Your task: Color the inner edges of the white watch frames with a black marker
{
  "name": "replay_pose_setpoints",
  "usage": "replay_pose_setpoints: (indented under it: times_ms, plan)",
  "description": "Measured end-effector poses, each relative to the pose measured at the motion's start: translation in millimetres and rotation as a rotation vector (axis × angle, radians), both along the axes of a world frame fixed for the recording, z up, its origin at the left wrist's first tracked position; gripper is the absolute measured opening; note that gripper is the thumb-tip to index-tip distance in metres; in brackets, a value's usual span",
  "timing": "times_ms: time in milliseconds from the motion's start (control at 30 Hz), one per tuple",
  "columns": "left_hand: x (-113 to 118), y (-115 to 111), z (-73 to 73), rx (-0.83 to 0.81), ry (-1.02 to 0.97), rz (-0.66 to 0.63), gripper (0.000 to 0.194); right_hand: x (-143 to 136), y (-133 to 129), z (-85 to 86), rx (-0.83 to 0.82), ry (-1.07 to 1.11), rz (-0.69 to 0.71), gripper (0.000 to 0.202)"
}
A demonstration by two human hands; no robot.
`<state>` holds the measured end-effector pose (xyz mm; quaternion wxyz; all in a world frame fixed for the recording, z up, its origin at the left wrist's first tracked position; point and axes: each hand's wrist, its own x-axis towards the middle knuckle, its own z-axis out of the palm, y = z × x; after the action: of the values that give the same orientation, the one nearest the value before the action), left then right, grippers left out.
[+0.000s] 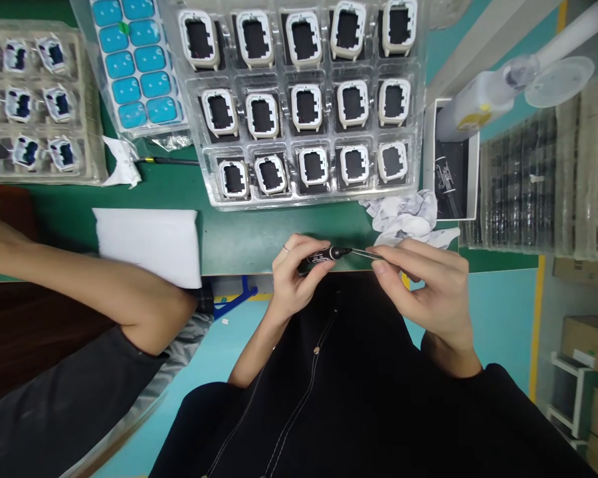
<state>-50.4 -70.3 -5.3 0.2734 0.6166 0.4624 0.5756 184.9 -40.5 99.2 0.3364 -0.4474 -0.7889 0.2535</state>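
Over the table's front edge, my left hand (299, 275) is closed around a small black bottle (319, 257) with white lettering, its dark tip pointing right. My right hand (423, 282) pinches thin metal tweezers (366, 253), whose points meet the bottle's tip. Behind both hands lies a clear plastic tray (289, 202) bearing rows of white watch-like frames (306, 106) with black centres. Crumpled white tissue (403, 216) sits just behind my right hand.
A co-worker's arm (94, 285) reaches in at the left, near a folded white cloth (152, 242). Blue stickers (156, 84) and another parts tray (92, 119) lie at the back left. At right are an open box (471, 192), a bottle (473, 106) and stacked trays (523, 179).
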Motion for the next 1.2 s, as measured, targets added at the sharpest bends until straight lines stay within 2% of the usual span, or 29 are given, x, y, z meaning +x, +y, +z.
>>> replay_pose_setpoints:
  times_ms: [500, 667, 1200]
  plan:
    - [-1.2, -3.2, -5.0, 0.02, 0.041, 0.039, 0.028, -2.2, 0.6, 0.8, 0.027, -0.003, -0.001, 0.021]
    - [-1.6, -4.6, -7.5, 0.015, 0.034, 0.063, 0.022, -2.7, -0.6, 1.4, 0.032, -0.019, -0.006, 0.022]
    - [-0.4, -4.0, -2.6, -0.008, 0.092, 0.092, 0.025, -4.3, -0.1, 2.7, 0.001, -0.017, 0.007, 0.017]
